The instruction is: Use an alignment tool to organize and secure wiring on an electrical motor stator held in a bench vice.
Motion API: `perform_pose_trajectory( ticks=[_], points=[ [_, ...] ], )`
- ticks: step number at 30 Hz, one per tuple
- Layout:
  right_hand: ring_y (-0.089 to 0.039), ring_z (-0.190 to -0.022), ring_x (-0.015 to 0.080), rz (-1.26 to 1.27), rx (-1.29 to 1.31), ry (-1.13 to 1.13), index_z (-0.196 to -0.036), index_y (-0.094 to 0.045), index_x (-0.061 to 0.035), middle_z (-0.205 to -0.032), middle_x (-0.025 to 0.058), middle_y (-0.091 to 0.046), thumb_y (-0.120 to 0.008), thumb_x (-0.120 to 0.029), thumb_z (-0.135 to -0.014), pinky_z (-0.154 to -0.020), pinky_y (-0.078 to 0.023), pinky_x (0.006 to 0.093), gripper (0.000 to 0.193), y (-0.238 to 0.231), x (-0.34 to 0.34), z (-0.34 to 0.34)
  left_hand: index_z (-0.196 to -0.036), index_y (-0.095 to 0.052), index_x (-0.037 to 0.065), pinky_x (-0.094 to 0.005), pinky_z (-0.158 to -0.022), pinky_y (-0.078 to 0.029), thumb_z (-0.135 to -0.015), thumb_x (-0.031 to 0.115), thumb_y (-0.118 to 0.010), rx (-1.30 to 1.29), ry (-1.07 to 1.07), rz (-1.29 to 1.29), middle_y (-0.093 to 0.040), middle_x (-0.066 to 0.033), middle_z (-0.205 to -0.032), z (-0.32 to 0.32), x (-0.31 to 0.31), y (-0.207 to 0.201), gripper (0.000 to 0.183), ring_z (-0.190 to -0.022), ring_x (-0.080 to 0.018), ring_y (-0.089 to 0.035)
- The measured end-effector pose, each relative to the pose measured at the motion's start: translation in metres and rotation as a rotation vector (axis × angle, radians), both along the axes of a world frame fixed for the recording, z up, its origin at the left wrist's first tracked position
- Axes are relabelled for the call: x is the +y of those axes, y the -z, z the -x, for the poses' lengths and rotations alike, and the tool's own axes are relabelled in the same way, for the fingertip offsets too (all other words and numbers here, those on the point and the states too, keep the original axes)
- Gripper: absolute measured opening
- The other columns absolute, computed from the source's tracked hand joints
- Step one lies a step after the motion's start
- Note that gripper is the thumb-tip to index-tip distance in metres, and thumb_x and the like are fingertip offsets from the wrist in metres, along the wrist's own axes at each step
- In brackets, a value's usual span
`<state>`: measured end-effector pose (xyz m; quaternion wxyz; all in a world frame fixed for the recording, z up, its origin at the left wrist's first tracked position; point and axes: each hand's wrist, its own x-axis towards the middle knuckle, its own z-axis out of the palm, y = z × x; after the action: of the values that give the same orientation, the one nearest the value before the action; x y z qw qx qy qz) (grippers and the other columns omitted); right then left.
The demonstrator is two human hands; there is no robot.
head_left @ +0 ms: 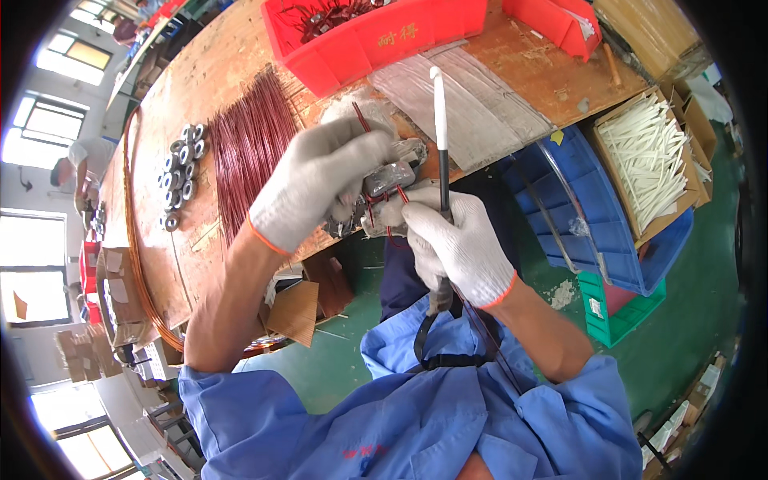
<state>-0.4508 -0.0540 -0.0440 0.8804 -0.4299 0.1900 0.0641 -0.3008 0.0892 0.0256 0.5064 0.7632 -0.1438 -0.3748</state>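
My left hand [320, 172], in a white glove, is closed with its fingers bent, beside a small grey block [390, 178] over the table's near edge. A red-brown wire [361, 115] sticks up from between its fingers, and more short wire pieces show below the block. What else lies under those fingers is hidden. Also gloved, my right hand [460, 244] is wrapped round the dark handle of a hook tool [440, 112], whose white shaft points up to a small bent tip. Its thumb and forefinger are near a wire end by the block.
Left of my hands lies a sheet of straight red-brown wires [254, 148], then a cluster of grey rings [182, 172]. A red bin [376, 44] stands behind. To the right are a blue crate [588, 208], a box of white strips [648, 156] and a green crate [624, 312].
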Motion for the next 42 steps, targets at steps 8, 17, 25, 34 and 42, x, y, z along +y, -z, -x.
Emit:
perform_pose_trajectory(
  ticks=[8,17,25,34,42],
  points=[
    [-0.042,-0.045,0.0027,-0.001,-0.104,0.020,-0.089,-0.068,-0.0029,-0.059,-0.0043,-0.051,-0.063,-0.011,-0.108,-0.041,-0.032,0.0256,0.021,0.028,0.008,0.008,-0.118,-0.069,-0.004,-0.0326,-0.074,-0.058,-0.101,0.019,-0.077,-0.387,0.153,-0.043,-0.076,-0.0087,-0.098,0.012,0.005,0.028,0.030,-0.086,-0.0148,-0.074],
    [-0.044,-0.043,0.0036,-0.102,-0.113,0.010,-0.093,-0.071,-0.0015,-0.059,-0.0034,-0.053,-0.062,-0.011,-0.107,-0.040,-0.033,0.0252,0.019,0.027,0.003,0.005,-0.117,-0.073,-0.001,-0.0335,-0.073,-0.055,-0.110,0.026,-0.057,-1.161,0.290,-0.128,-0.070,-0.0125,-0.088,0.017,0.009,0.032,0.032,-0.072,-0.0252,-0.068],
    [-0.048,-0.043,0.0054,-0.048,-0.128,0.028,-0.096,-0.075,-0.0016,-0.061,-0.0013,-0.057,-0.065,-0.015,-0.105,-0.040,-0.038,0.0261,0.019,0.033,0.006,0.004,-0.098,-0.074,-0.006,-0.0333,-0.080,-0.049,-0.112,0.041,-0.045,-0.745,0.298,-0.271,-0.071,-0.0110,-0.089,-0.012,-0.004,0.034,0.057,-0.083,-0.0184,-0.061],
    [-0.040,-0.046,0.0053,-0.129,-0.079,0.006,-0.084,-0.064,-0.0050,-0.062,-0.0035,-0.049,-0.064,-0.011,-0.106,-0.042,-0.031,0.0279,0.023,0.019,-0.003,0.006,-0.107,-0.072,-0.007,-0.0329,-0.085,-0.048,-0.108,0.040,-0.053,-0.599,0.204,-0.415,-0.065,-0.0087,-0.098,0.018,-0.017,0.018,0.051,-0.087,-0.0163,-0.058],
    [-0.040,-0.044,0.0052,-0.091,-0.087,0.008,-0.082,-0.062,-0.0062,-0.059,-0.0048,-0.047,-0.064,-0.013,-0.107,-0.042,-0.033,0.0274,0.026,0.013,0.005,0.030,-0.108,-0.079,-0.002,-0.0372,-0.082,-0.050,-0.112,0.043,-0.046,-0.928,0.176,-0.437,-0.065,-0.0134,-0.094,0.031,-0.013,0.042,0.056,-0.081,-0.0242,-0.064]
  ],
)
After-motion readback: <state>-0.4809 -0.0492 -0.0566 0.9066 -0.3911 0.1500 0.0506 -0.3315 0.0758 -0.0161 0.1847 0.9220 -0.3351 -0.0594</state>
